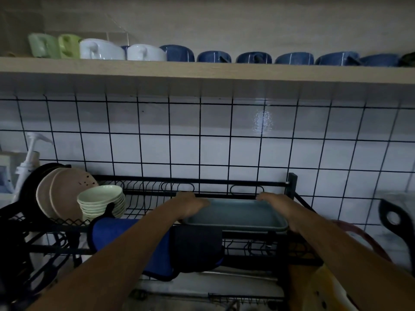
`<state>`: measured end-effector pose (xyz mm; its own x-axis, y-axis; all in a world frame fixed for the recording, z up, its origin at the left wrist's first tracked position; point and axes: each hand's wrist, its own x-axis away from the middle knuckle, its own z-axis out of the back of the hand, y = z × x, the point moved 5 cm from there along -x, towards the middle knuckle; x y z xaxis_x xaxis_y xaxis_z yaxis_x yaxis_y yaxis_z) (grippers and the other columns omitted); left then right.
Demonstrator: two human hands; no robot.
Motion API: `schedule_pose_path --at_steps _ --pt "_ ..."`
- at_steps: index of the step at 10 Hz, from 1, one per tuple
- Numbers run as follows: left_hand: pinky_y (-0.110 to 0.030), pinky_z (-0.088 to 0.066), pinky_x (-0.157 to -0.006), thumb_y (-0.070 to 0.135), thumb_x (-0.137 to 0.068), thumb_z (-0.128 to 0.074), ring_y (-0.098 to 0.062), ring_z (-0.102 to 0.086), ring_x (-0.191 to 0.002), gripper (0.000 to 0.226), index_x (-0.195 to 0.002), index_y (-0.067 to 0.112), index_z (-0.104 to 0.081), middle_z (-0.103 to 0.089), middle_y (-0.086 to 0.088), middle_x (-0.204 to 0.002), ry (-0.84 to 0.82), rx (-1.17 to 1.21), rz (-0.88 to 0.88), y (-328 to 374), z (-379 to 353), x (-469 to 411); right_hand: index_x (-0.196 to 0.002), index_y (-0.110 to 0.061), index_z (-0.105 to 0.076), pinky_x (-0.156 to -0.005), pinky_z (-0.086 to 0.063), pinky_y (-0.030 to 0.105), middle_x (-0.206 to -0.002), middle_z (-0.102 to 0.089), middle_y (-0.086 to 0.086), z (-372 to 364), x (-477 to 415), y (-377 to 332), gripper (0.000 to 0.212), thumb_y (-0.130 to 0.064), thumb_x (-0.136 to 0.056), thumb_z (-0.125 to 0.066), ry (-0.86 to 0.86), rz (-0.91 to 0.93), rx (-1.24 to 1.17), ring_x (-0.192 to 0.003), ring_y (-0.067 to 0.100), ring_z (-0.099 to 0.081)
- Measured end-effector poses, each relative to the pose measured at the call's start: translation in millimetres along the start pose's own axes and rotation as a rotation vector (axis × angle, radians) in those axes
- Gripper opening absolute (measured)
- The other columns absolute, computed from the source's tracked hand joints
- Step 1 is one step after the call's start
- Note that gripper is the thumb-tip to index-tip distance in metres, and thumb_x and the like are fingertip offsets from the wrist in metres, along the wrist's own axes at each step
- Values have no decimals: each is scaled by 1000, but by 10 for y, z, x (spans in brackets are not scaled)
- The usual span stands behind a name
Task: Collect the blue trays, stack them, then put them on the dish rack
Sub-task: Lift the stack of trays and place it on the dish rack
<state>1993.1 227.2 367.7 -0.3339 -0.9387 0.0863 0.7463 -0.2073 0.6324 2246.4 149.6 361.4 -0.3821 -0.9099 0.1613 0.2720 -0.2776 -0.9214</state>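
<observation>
The stacked blue trays (235, 215) rest on the upper tier of the black wire dish rack (224, 184), right of its middle. My left hand (190, 204) grips the stack's left edge and my right hand (280, 206) grips its right edge. Both forearms reach in from the bottom of the view. How many trays are in the stack cannot be told; only the top one and a lower rim show.
On the rack's left stand tan plates (60, 194) and a stack of pale green bowls (101, 202). A blue and black cloth (179, 248) hangs over the rack's front rail. A soap pump bottle (27, 164) stands far left. Mugs (213, 57) line the shelf above.
</observation>
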Motion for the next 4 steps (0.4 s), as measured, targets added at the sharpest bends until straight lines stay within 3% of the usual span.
schedule_pose_path --at_steps 1,2,3,4 --pt "-24 -41 -54 58 -89 -50 -18 -53 -88 64 -127 6 -52 -51 -7 -114 -14 4 -19 9 6 30 -126 -5 -58 -80 -44 35 -123 -61 20 0 19 -9 61 -45 -81 -65 8 -9 30 -108 35 -60" --pt "-27 -45 -62 60 -87 -50 -21 -59 -93 65 -123 6 -58 -59 -11 -116 -47 21 -19 7 38 42 -124 -5 -59 -75 -45 34 -117 -63 18 9 27 -14 59 -46 -82 -64 12 -4 64 -100 33 -61" --pt "-28 -43 -62 62 -84 -50 -22 -61 -92 64 -117 8 -60 -62 -13 -116 -14 47 -17 -25 137 62 -119 -4 -58 -65 -43 30 -101 -63 14 8 91 -55 55 -45 -82 -64 51 -1 95 -84 27 -60" --pt "-29 -42 -67 60 -86 -50 -27 -61 -105 54 -110 13 -61 -62 -11 -114 47 141 -37 -22 254 119 -128 -2 -54 -69 -44 32 -111 -62 16 48 143 -96 61 -43 -84 -63 97 35 128 -91 29 -60"
